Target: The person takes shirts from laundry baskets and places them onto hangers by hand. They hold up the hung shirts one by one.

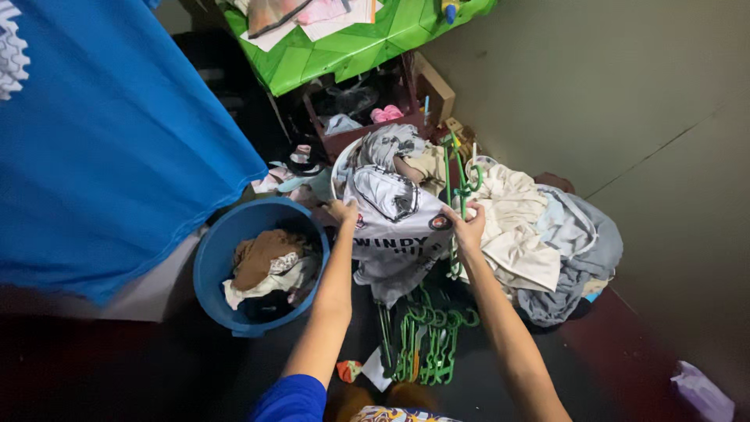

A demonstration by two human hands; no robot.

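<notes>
White shirt [398, 234] held up flat between both hands, over the dark floor [195, 367], with the blue bucket [215, 258] on the left and the heap of pale laundry [531, 227] on the right. Left hand [342, 211] pinched shut on the shirt's left shoulder; right hand [466, 227] clamped on the right shoulder together with a green hanger [461, 176]. Long axis of the shirt hanging near-to-far, collar far. Hanger nearer the right hand, just beside the collar. More green hangers [426, 344] lying near, under the hem.

White printed shirt [398, 242], spread, hanging upright
</notes>
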